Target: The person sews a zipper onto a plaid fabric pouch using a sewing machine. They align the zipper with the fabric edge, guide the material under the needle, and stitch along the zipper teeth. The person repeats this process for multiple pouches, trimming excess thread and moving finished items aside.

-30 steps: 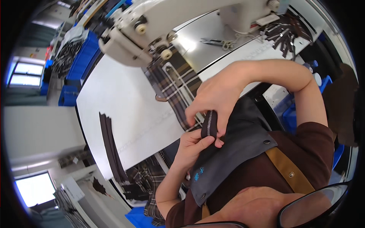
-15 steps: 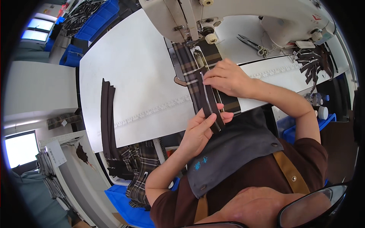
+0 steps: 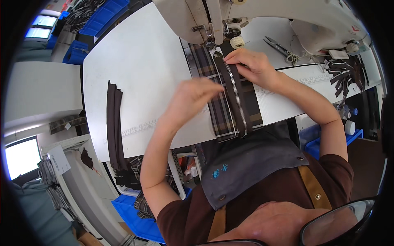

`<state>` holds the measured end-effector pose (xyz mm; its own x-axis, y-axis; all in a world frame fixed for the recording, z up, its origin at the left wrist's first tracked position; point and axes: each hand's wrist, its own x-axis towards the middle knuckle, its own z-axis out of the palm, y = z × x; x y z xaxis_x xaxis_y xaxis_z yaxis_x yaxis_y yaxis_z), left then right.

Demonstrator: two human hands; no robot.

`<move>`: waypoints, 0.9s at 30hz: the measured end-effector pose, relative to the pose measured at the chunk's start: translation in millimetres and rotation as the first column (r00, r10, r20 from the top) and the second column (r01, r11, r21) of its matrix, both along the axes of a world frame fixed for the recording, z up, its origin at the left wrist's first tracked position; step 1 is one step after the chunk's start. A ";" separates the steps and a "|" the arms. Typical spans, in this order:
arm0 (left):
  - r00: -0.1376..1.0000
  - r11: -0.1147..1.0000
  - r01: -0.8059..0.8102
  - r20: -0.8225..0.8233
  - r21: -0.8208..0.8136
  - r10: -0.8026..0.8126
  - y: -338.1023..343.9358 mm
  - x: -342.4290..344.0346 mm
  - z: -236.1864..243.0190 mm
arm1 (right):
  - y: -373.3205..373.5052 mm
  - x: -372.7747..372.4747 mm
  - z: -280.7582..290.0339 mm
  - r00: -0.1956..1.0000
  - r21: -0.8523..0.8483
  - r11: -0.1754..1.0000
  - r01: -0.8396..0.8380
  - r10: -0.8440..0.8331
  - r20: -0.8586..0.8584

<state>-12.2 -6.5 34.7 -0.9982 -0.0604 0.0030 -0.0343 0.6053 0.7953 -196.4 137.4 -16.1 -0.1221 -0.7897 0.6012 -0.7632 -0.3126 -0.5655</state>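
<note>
A dark brown zipper [image 3: 235, 92] with silver teeth lies lengthwise on a brown-and-black plaid fabric piece [image 3: 220, 116]. Its far end reaches the needle area of a white sewing machine [image 3: 176, 16]. My right hand [image 3: 256, 69] pinches the zipper's far end with thumb and forefinger, just in front of the presser foot. Over the fabric's left side is my left hand [image 3: 191, 100], smeared by motion, its fingertips close to the zipper tape. Whether those fingers touch the cloth or hold anything is unclear.
Dark zipper strips [image 3: 115, 123] hang over the left part of the white table [image 3: 139, 69]. Scissors [image 3: 283, 50] lie beyond my right hand, near a bundle of zipper pieces [image 3: 342, 74]. A blue bin [image 3: 135, 215] with plaid cloth stands below the table's left edge.
My left hand has let go of the zipper's near end and moved up and left. The zipper now lies flatter along the fabric. My right hand has shifted slightly toward the machine.
</note>
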 end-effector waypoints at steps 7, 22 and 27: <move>0.914 0.729 -0.297 -0.404 -0.617 0.030 -14.7 -30.7 -56.1 | -0.3 -1.8 -10.8 0.997 0.016 0.997 0.080 -0.080 -0.022; 0.901 0.814 -0.375 -0.382 -0.444 0.206 -7.3 -29.8 -56.3 | -16.3 2.0 -15.0 0.963 0.071 0.991 0.109 -0.088 -0.255; 0.910 0.728 -0.357 -0.395 -0.586 0.128 -10.0 -27.7 -62.2 | -16.2 4.4 -11.3 0.942 0.020 0.990 0.137 -0.124 -0.312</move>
